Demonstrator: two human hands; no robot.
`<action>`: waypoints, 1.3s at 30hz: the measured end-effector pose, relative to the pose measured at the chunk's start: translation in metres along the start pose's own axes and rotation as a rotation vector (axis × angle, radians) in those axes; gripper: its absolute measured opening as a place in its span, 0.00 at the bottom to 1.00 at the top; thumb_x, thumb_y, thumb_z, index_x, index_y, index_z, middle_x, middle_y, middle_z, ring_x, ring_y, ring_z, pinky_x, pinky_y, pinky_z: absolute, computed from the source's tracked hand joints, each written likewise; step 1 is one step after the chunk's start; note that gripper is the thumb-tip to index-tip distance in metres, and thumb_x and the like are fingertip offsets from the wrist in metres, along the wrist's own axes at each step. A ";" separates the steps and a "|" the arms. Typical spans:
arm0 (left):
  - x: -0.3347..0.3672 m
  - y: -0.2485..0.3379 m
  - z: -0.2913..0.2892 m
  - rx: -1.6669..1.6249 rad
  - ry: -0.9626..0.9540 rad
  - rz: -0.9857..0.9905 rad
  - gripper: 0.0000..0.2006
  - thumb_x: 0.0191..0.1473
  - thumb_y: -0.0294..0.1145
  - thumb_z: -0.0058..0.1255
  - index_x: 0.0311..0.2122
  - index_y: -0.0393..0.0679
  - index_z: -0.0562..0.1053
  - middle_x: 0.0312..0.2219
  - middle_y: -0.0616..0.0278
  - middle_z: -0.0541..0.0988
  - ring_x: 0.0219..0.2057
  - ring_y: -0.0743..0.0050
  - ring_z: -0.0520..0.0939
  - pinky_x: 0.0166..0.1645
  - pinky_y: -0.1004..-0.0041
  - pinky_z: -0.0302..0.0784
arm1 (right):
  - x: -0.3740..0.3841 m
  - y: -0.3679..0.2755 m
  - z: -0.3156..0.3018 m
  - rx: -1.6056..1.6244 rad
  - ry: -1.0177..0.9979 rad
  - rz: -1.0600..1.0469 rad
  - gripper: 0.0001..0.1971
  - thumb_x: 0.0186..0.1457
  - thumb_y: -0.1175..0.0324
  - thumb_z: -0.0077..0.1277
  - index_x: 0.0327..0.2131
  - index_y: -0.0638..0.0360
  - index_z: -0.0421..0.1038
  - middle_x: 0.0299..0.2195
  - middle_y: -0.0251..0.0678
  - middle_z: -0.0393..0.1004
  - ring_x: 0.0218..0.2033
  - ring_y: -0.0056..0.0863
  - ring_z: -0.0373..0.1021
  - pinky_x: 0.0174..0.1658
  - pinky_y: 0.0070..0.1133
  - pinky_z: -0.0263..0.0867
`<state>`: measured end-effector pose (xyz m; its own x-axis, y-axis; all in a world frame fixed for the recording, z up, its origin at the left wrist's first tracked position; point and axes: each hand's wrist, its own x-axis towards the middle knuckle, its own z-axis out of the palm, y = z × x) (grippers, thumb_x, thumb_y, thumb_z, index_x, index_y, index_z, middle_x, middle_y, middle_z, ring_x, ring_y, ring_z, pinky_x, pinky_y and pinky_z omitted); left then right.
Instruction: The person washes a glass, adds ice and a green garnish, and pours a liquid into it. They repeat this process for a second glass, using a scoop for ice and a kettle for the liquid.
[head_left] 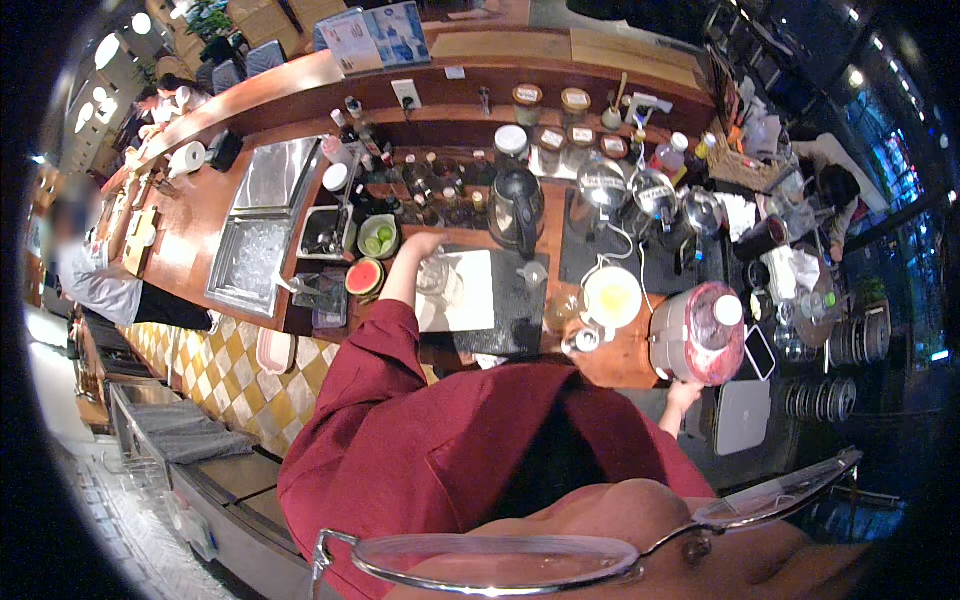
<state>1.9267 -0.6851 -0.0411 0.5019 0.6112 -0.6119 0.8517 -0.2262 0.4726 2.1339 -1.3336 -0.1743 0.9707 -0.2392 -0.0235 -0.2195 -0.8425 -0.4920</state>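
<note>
On the left, my left hand (424, 246) reaches over the counter, its fingers closed at the far side of a clear glass container (435, 280). The container rests on a white sheet (472, 305), which lies on a black mat (520, 325). To the right, my right hand (684, 394) has its curled fingers against the lower front of a grey juicer (672, 335) with a reddish, translucent top; the fingertips are partly hidden. A cup with yellow contents (612, 297) stands left of the juicer.
A dark electric kettle (516, 210) stands behind the mat. Left of my left hand are a bowl of limes (379, 238), a cut watermelon (365, 277) and an ice bin (250, 265). A phone (760, 352) and a closed laptop (743, 418) lie right of the juicer. Another person (100, 275) stands far left.
</note>
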 end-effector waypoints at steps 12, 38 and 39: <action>0.041 -0.023 0.007 0.020 -0.057 0.039 0.29 0.50 0.53 0.41 0.52 0.42 0.67 0.49 0.47 0.69 0.45 0.47 0.74 0.40 0.51 0.74 | -0.011 -0.019 -0.014 0.022 -0.037 0.089 0.31 0.44 0.71 0.49 0.52 0.65 0.48 0.46 0.59 0.64 0.48 0.56 0.58 0.53 0.39 0.56; 0.027 -0.002 0.000 0.207 -0.182 0.282 0.19 0.53 0.38 0.36 0.46 0.39 0.70 0.44 0.48 0.74 0.44 0.56 0.74 0.47 0.62 0.69 | 0.000 0.009 -0.043 0.710 -0.375 0.607 0.39 0.41 0.75 0.54 0.54 0.51 0.41 0.31 0.36 0.65 0.24 0.26 0.66 0.24 0.25 0.65; 0.031 -0.016 0.003 0.124 -0.202 0.348 0.19 0.53 0.37 0.36 0.46 0.39 0.70 0.44 0.48 0.74 0.44 0.56 0.74 0.48 0.63 0.68 | 0.044 0.065 -0.024 0.607 0.093 0.422 0.37 0.42 0.73 0.54 0.53 0.54 0.42 0.36 0.40 0.63 0.30 0.31 0.67 0.32 0.29 0.66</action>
<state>1.9289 -0.6647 -0.0700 0.7715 0.3238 -0.5476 0.6319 -0.4900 0.6005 2.1603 -1.4104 -0.1859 0.7976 -0.5460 -0.2563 -0.4529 -0.2614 -0.8523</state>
